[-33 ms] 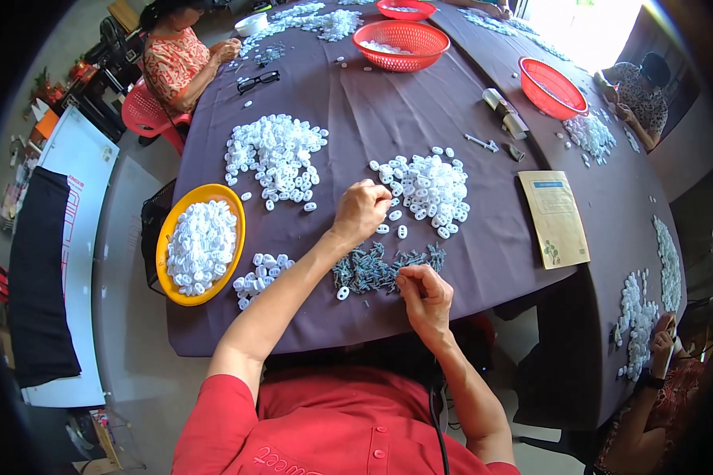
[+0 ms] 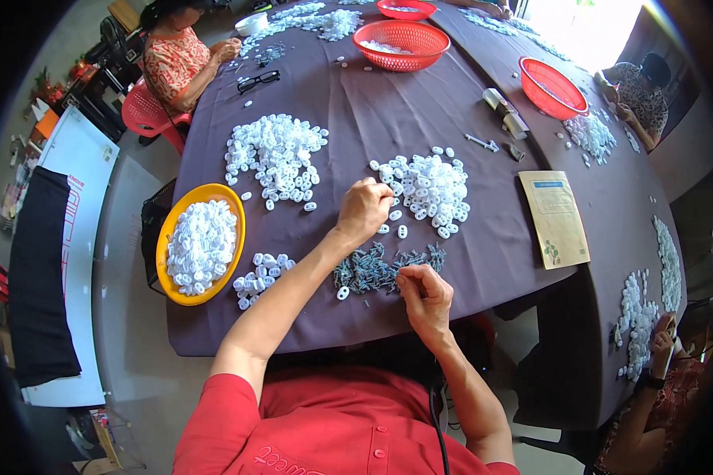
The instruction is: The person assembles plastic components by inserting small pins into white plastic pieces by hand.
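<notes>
White pieces (image 2: pixel 436 188) lie at the left hand (image 2: pixel 364 210), dark screws (image 2: pixel 366 271) by the right hand (image 2: pixel 425 301). Both have fingers closed; contents I cannot tell. Picking seems the step; next calls for precise pinching.

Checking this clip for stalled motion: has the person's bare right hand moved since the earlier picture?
No: the right hand shows no visible shift against the loose pile of small grey-blue pieces.

Black-framed glasses (image 2: pixel 259 81), a tan envelope (image 2: pixel 556 218), a pink chair (image 2: pixel 142 109).
</notes>
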Demonstrator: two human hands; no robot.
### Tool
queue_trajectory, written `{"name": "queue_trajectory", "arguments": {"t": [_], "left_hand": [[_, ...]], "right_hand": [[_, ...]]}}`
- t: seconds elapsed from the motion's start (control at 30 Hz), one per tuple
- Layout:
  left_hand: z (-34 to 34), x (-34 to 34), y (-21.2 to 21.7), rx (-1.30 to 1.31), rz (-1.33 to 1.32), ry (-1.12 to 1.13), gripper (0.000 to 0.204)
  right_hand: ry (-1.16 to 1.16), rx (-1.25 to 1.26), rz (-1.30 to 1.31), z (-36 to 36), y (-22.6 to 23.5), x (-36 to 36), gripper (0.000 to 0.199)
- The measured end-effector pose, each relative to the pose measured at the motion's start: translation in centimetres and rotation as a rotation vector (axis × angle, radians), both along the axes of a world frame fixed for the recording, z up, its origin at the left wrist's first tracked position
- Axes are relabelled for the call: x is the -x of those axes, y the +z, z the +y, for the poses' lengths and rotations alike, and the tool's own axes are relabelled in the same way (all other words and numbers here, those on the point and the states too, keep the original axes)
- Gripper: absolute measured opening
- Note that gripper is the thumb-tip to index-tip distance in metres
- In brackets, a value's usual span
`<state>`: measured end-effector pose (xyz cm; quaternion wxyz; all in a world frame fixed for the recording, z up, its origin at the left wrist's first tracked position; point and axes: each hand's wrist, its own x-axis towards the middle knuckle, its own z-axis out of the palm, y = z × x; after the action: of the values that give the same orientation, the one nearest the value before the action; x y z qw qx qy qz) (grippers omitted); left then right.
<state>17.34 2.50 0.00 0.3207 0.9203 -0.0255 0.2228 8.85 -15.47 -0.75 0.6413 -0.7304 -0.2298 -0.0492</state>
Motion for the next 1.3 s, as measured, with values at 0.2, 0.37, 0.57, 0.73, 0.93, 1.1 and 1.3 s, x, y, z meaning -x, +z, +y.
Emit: {"name": "queue_trajectory", "arguments": {"t": [0.2,0.37,0.57,0.73,0.93,1.1,1.3], "left_hand": [[-2.4,-0.5,0.3,-0.208,0.154,0.182,0.012],[-2.1,-0.8,0.7,-0.156,0.155,0.168,0.009],[-1.9,-0.1,1.3,-0.109,0.104,0.115,0.009],[-2.9,4.2,3.2,0.753,0.049,0.007,0.015],[-3.4,12.0,2.7,1.438,0.392,-0.061,0.014],[-3.0,13.9,3.1,1.521,0.353,-0.009,0.009],[-2.0,14.7,1.9,1.846,0.611,-0.199,0.009]], "right_hand": [[-0.001,-0.021,-0.008,0.1,0.1,-0.2,0.008],[-0.017,0.012,-0.007,0.0,0.8,-0.1,0.01],[-0.013,0.028,-0.018,0.2,0.7,0.2,0.011],[-0.011,0.021,-0.06,0.1,0.5,0.4,0.011],[0.03,-0.055,0.095,0.1,0.3,0.6,0.006],[0.123,-0.245,0.279,0.8,2.0,1.6,0.008],[0.108,-0.014,-0.257,0.9,3.4,1.5,0.012]]}}
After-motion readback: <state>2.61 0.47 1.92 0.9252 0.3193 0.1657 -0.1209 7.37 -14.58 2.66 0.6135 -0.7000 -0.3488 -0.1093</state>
